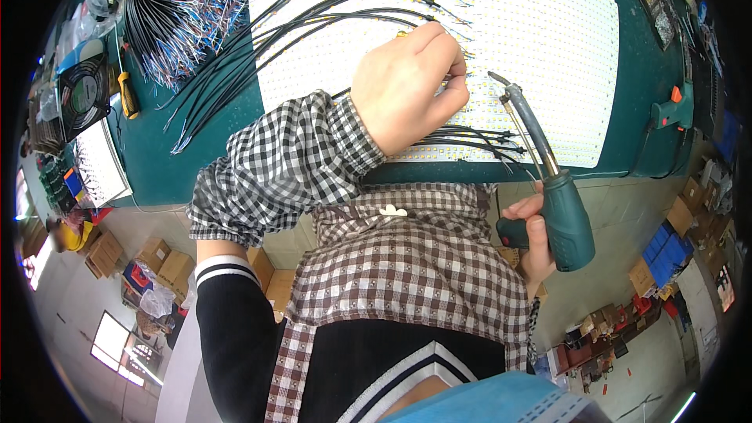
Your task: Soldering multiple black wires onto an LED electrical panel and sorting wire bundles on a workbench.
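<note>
My left hand [411, 86] is closed in a pinch over the white LED board [540, 47]. A black cable [341, 95] runs in under it, and fine wire ends show by the fingertips, which hide most of what they pinch. My right hand [535, 247] grips the handle of a green soldering gun [569, 223]. The gun's dark tip [498, 78] points up and left, a short way right of my left fingertips. Several black cables [352, 19] lie across the board in a row, and more cables [470, 137] lie along its near edge.
A big bundle of black cables with stripped coloured ends [168, 23] lies at the far left of the green table [211, 176]. Left of it are a yellow-handled screwdriver [127, 95] and a black fan [84, 90]. A green glue gun [672, 110] lies at the right edge.
</note>
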Tool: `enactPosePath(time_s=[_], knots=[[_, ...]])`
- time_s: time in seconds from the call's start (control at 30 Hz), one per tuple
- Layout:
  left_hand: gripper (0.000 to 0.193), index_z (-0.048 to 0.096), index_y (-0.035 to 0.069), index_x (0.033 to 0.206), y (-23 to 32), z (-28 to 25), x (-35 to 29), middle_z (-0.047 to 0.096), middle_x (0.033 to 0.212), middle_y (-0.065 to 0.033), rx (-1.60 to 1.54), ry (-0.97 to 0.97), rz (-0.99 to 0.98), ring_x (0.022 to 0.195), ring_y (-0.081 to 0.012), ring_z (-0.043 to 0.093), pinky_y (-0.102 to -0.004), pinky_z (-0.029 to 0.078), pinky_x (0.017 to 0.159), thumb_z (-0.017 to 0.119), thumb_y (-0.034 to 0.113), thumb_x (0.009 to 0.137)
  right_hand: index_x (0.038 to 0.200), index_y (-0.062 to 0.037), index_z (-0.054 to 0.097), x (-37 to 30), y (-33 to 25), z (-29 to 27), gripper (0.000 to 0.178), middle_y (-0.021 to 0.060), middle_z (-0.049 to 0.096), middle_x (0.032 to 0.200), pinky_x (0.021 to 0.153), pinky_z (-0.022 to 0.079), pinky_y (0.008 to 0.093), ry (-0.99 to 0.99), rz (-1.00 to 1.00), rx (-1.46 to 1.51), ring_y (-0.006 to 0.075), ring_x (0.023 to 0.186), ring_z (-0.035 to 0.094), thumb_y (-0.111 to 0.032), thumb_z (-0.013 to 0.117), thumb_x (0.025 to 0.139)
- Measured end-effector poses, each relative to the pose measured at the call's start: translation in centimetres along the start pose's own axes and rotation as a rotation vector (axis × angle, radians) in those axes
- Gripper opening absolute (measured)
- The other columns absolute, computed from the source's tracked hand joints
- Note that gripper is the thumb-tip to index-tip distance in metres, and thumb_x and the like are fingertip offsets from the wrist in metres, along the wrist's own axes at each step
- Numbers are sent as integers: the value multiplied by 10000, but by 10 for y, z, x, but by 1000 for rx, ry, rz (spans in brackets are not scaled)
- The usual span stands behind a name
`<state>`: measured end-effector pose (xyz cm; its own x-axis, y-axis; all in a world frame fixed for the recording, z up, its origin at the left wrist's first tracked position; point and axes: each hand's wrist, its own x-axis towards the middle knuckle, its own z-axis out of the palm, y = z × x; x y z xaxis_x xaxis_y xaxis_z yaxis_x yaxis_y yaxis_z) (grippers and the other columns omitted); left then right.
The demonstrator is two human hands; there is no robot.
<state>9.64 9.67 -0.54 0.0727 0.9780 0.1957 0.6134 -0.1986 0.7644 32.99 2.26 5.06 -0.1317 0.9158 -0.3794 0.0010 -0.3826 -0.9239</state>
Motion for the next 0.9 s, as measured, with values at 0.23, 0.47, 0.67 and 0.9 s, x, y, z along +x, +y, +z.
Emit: enactPosePath(time_s=[0.23, 0.47, 0.67, 0.9], knots=[[133, 534, 54, 765, 7, -6, -5, 528, 764, -75, 152, -44, -14, 662, -227, 559, -311, 453, 566, 648, 55, 696, 941, 70, 528, -1, -1, 1, 190, 148, 561, 844, 712, 512, 335, 33, -63, 14, 219, 786, 573, -76, 552, 822], [141, 542, 72, 786, 21, -15, -22, 520, 839, -74, 111, -354, 74, 781, -250, 541, -351, 428, 623, 652, 70, 697, 1201, 136, 377, 0, 6, -10, 460, 143, 553, 917, 676, 541, 322, 27, -163, -109, 250, 867, 568, -183, 477, 884], [103, 532, 27, 767, 19, -15, -20, 520, 702, -101, -105, -193, 38, 631, -283, 539, -351, 432, 558, 622, 29, 716, 1205, 122, 380, -1, 6, -17, 490, 156, 549, 939, 678, 535, 310, 50, -229, -63, 263, 866, 572, -235, 491, 888], [92, 514, 21, 822, 25, -15, -25, 567, 708, -107, -80, -149, -124, 601, -251, 577, -302, 449, 535, 595, 52, 794, 1211, 114, 373, -2, 8, -20, 514, 162, 547, 932, 688, 530, 313, 89, -213, -64, 262, 859, 573, -264, 498, 886]])
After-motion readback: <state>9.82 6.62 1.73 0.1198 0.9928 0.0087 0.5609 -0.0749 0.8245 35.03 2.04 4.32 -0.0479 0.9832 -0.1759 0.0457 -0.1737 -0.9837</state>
